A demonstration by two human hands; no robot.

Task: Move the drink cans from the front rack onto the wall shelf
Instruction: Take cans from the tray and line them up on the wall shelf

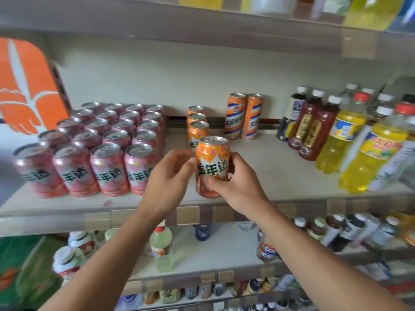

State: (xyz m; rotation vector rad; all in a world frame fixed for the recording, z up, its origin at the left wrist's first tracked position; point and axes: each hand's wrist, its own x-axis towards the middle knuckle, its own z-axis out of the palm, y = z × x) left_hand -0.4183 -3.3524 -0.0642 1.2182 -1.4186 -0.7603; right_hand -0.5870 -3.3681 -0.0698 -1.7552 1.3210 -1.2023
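Note:
An orange drink can (213,158) stands upright near the front of the wall shelf (280,176). My right hand (233,185) is wrapped around its lower half. My left hand (173,176) touches the can's left side with its fingertips. Right behind it, a row of three orange cans (198,129) runs toward the back wall. To the left, several pink cans (107,142) stand in rows. Two taller orange and white cans (243,115) stand at the back.
Dark and yellow bottles (350,133) crowd the shelf's right end. An orange sign (24,86) sits at the left. More bottles fill the lower shelves (202,250) and the shelf above (224,30). Bare shelf surface lies right of the held can.

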